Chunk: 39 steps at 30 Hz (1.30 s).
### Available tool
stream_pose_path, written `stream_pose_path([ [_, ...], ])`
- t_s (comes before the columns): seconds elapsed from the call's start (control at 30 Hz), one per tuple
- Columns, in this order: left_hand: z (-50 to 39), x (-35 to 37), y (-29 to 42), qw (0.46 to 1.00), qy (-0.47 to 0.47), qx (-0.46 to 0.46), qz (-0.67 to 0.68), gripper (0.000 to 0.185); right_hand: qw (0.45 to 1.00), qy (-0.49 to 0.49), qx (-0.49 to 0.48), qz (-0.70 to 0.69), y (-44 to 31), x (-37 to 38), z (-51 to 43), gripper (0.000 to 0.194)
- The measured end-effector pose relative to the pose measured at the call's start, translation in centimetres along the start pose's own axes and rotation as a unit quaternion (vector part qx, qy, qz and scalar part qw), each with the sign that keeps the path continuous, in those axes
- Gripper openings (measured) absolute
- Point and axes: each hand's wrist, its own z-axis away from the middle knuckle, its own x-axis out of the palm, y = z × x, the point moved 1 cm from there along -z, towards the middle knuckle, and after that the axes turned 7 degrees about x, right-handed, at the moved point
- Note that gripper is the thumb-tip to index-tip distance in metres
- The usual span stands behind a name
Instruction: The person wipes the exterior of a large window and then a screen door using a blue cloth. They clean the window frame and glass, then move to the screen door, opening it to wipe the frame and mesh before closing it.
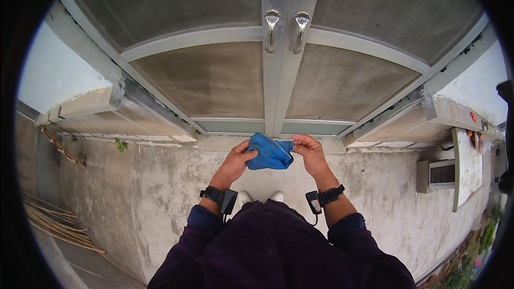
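Observation:
A folded blue cloth (268, 153) hangs between my two hands in front of my body. My left hand (236, 159) pinches its left side, thumb on top. At the other end, my right hand (310, 151) grips a narrow corner between thumb and fingers. Beyond the cloth stands a double screen door with a pale metal frame (277, 84). It has two shiny handles, a left one (271, 32) and a right one (299, 33), side by side at the meeting stiles. Both leaves appear closed.
Stained concrete floor (176, 192) surrounds my shoes (277, 196). Several thin poles (64, 224) lie at the lower left. On the right a pale slab (468, 172) rests on a support. Masonry ledges (80, 106) flank the door, and plants (461, 265) grow at the lower right.

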Motion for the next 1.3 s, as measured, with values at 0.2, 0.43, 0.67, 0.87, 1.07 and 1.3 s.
stream_pose_path([
  [0.2,0.5,-2.6,-0.5,0.996,0.043,0.004,-0.078,0.037,0.999,0.044,0.018,0.017,-3.2,1.4,-1.1,0.025],
  [0.43,1.3,-7.6,-0.3,0.988,0.044,0.14,-0.045,0.023,0.994,0.104,0.016,0.014,-4.7,2.9,-1.3,0.022],
  [0.67,2.4,-11.4,0.9,0.97,0.21,0.119,-0.013,0.024,0.991,0.124,-0.014,-0.042,-5.5,3.6,-1.2,0.022],
  [0.87,2.8,-12.0,2.9,0.969,0.156,0.13,0.142,0.03,0.994,0.109,-0.01,0.03,-2.9,3.6,-0.7,0.022],
  [1.07,2.9,-10.6,5.1,0.953,0.035,0.135,0.269,0.034,0.977,0.077,0.085,0.181,0.8,3.9,0.6,0.032],
  [1.3,2.2,-3.6,4.6,0.939,-0.069,0.027,0.336,0.034,0.952,-0.062,0.028,0.299,2.7,10.4,1.5,0.055],
])
